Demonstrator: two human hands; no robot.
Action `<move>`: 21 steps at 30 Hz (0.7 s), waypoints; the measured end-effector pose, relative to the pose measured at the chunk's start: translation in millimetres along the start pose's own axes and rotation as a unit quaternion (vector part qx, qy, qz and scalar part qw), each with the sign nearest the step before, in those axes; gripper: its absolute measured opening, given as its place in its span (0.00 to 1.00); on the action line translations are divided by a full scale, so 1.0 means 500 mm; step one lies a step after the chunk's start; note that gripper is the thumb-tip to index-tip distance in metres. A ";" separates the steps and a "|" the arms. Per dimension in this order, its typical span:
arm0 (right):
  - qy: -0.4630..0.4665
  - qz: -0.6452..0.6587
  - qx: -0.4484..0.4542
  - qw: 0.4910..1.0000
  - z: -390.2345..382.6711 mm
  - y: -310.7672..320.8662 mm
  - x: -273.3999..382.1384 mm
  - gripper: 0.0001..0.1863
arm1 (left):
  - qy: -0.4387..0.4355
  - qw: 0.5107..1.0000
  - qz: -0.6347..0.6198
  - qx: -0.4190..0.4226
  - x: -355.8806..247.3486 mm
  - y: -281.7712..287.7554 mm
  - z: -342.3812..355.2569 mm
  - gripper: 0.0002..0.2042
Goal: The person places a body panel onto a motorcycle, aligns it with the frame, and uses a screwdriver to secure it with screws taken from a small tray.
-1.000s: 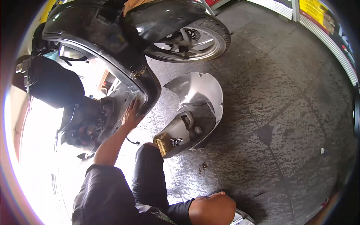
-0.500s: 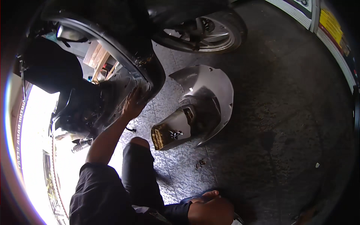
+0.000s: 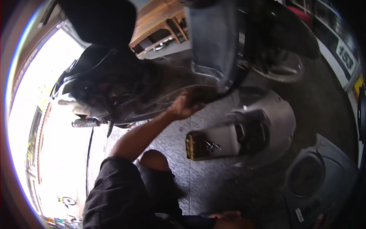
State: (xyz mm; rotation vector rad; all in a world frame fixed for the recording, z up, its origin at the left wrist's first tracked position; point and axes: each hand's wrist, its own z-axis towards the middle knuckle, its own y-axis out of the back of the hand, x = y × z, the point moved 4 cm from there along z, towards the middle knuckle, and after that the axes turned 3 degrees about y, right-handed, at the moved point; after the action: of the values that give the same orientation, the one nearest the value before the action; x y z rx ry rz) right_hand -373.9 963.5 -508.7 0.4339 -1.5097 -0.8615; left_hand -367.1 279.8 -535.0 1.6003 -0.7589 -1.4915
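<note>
A dark motor scooter (image 3: 114, 87) stands on the left and across the top, its tall front panel (image 3: 213, 42) rising near the middle. My left hand (image 3: 187, 105) lies against the scooter's low footboard edge, with fingers stretched along it and partly lost in shadow. At the lower right is a flat grey panel (image 3: 333, 173) with a large round recess and a small white label. Only a fingertip of my right hand (image 3: 319, 220) shows, at that panel's lower edge; the rest is dark or outside the picture.
A pale curved fairing (image 3: 284, 118) lies on the tiled floor before my knee. Against it rests a box-like cover (image 3: 225, 141) with a muddy end and small metal parts on top. The scooter's wheel (image 3: 286, 70) is beyond; a wooden bench (image 3: 160, 19) stands behind.
The view has swung left. The grey panel and my right fingertip have come in at the lower right. My left hand remains against the scooter's footboard.
</note>
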 end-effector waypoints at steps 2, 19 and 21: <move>0.079 0.018 0.072 0.994 -0.008 -0.051 0.141 0.18 | 0.069 0.982 -0.174 0.022 -0.034 -0.003 -0.034 0.29; 0.425 0.140 0.548 0.706 -0.237 -0.478 0.877 0.13 | 0.084 0.950 -0.300 -0.016 0.036 0.300 -0.384 0.21; 0.448 0.161 0.543 0.692 -0.252 -0.531 0.872 0.13 | 0.066 0.951 -0.296 -0.055 0.067 0.310 -0.433 0.20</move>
State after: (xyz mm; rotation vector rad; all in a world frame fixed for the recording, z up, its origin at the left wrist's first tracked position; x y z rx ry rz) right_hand -375.3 446.4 -414.0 1.1927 -0.9171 0.6342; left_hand -134.4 207.6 -422.1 1.9165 -0.1062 -1.7715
